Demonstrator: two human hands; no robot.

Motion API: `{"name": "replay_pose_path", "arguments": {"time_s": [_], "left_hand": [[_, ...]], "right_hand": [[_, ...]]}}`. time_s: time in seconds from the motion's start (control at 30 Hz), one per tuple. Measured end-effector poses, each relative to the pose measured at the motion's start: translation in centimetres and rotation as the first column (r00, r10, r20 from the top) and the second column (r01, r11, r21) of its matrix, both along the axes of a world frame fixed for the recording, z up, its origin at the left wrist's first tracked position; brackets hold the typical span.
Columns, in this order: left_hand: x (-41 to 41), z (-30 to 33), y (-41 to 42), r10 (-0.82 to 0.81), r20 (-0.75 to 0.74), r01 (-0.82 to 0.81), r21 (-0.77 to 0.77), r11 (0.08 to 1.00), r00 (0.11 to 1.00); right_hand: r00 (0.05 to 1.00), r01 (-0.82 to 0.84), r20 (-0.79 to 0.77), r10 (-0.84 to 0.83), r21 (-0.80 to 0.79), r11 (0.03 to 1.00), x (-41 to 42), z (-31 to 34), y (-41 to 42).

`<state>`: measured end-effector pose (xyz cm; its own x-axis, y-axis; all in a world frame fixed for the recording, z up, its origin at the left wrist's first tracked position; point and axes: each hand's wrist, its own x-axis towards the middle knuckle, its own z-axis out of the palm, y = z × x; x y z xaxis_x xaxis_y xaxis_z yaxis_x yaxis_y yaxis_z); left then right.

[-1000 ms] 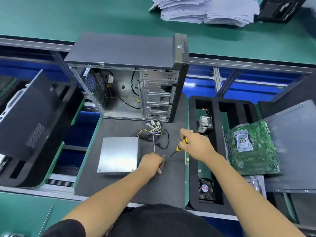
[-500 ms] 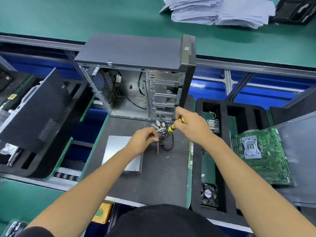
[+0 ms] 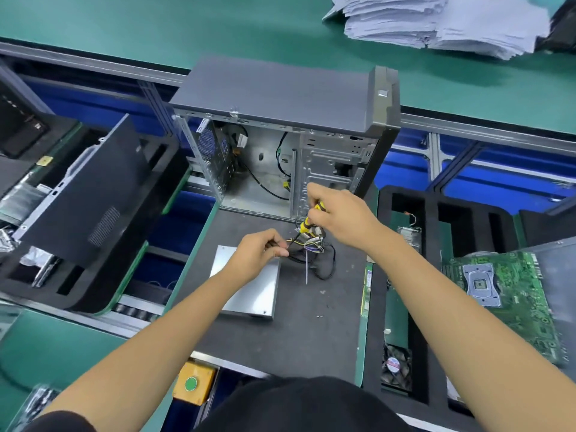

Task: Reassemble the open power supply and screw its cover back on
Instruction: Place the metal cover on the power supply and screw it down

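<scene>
Now both hands are over the dark grey foam mat point(image 3: 299, 332), right at the cable end of the power supply point(image 3: 249, 291). That power supply is a flat box of bare brushed metal, square-cornered, lying on the mat in front of the open computer case point(image 3: 280, 145), with its cable bundle point(image 3: 311, 247) of yellow, black and coloured wires spilling out toward the case. The left hand point(image 3: 258, 254) is pinched closed, thumb against fingertips, on the black wires where they leave the box. The right hand point(image 3: 339, 213) is curled tight around a screwdriver point(image 3: 307, 224) with a yellow-and-black striped handle, angled down toward the left hand. A thin pale strip, possibly a cable tie point(image 3: 307, 269), hangs straight down from the bundle. The case stands upright, side off, showing stamped silver sheet steel and a perforated rear grille. To the right, in a black foam tray point(image 3: 417, 307), lies a green motherboard point(image 3: 505, 304) with a shiny socket frame, and nearer the person a small black fan point(image 3: 395, 363). A stack of white papers point(image 3: 436, 23) sits on the green bench beyond.
</scene>
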<state>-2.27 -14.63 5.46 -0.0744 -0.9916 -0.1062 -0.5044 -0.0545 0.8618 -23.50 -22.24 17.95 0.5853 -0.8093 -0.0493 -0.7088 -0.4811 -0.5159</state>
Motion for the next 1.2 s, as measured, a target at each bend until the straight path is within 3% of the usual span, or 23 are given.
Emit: {"name": "replay_pose_path", "arguments": {"time_s": [0.2,0.33,0.57,0.83,1.2], "left_hand": [[2.4,-0.2,-1.3,0.014,-0.029,-0.013,0.016,1.0,0.999],[3.0,-0.7,-2.3,-0.076,0.205,0.086,-0.042,0.995,0.976],[3.3,-2.9,-2.1,-0.063,0.289,0.081,-0.051,0.995,0.955],[3.7,-3.2,-1.9,-0.072,0.266,0.035,0.143,0.989,0.961],[3.7,-3.7,-1.5,-0.022,0.215,-0.002,0.108,0.994,0.976]], "right_hand": [[0.998,-0.058,-0.037,0.056,-0.07,0.996,3.0,0.4,-0.8],[0.985,-0.143,-0.116,0.13,-0.115,0.983,4.9,-0.1,-1.3],[0.963,-0.209,-0.197,0.186,-0.102,0.973,6.5,-2.3,-0.7],[0.956,-0.196,-0.241,0.169,-0.094,0.976,7.4,-3.0,-0.2],[0.933,-0.225,-0.306,0.191,-0.079,0.971,8.4,-2.7,-0.6]]}}
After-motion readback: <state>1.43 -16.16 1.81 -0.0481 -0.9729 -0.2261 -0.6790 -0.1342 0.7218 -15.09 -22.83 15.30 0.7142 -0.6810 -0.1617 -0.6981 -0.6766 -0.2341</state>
